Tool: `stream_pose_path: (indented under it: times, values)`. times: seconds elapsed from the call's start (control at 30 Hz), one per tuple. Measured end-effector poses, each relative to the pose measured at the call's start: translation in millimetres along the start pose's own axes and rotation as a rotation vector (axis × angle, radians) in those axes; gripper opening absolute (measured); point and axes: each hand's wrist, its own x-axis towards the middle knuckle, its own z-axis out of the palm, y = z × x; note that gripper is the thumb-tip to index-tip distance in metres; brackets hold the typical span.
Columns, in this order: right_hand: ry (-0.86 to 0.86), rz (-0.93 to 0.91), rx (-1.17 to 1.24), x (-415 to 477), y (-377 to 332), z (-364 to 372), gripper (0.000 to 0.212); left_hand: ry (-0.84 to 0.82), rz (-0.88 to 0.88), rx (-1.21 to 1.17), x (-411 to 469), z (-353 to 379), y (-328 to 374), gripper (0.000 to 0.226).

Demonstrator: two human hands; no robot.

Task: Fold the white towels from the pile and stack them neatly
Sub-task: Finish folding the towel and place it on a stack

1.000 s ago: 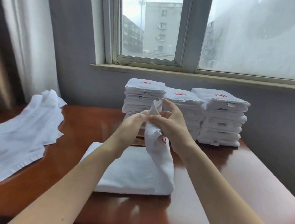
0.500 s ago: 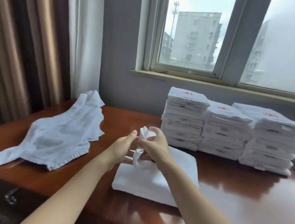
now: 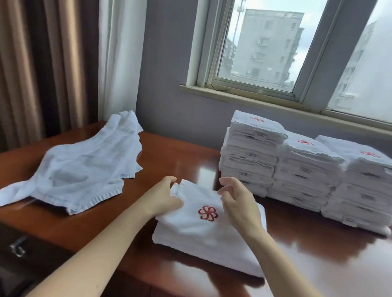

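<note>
Towel [image 3: 193,221] (red emblem up) lies folded, left hand [image 3: 162,198] gripping its corner.

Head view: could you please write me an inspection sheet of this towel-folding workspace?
Surface: glossy red-brown table.
Job's things: loose pile of unfolded white towels at left; three stacks of folded towels at back right; emblem towel lies on a thicker folded towel in front.
Clutter: nothing seen.
Hands: left hand pinches the emblem towel's far edge; right hand hovers above it, fingers loosely curled, holding nothing.
Cables: nothing seen.
Surroundings: window behind, curtains at left, drawer handle below the table edge.
</note>
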Motion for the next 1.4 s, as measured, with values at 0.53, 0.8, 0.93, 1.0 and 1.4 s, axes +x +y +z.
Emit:
stream_pose_path:
  times: [0.53,0.8,0.93,1.0,1.4]
  values:
    - [-0.189,-0.269,-0.578,-24.4,44.0,15.1,0.094,0.078,0.415,0.499,-0.8,58.7,16.2,0.043]
    - [-0.177,-0.189,-0.596,-24.8,50.3,10.7,0.068,0.017,0.308,0.443,17.7,45.9,-23.6,0.047]
    - [-0.118,-0.241,-0.534,-28.5,48.5,8.4,0.062,0.001,0.306,0.26,18.6,39.3,-34.3,0.044]
    - [-0.089,-0.347,-0.39,-37.2,48.2,5.5,0.056,0.002,0.293,0.255,17.8,38.7,-35.7,0.044]
    - [-0.258,-0.689,-0.338,-70.9,66.0,-26.3,0.017,-0.002,0.22,0.467,2.9,40.1,-16.8,0.05]
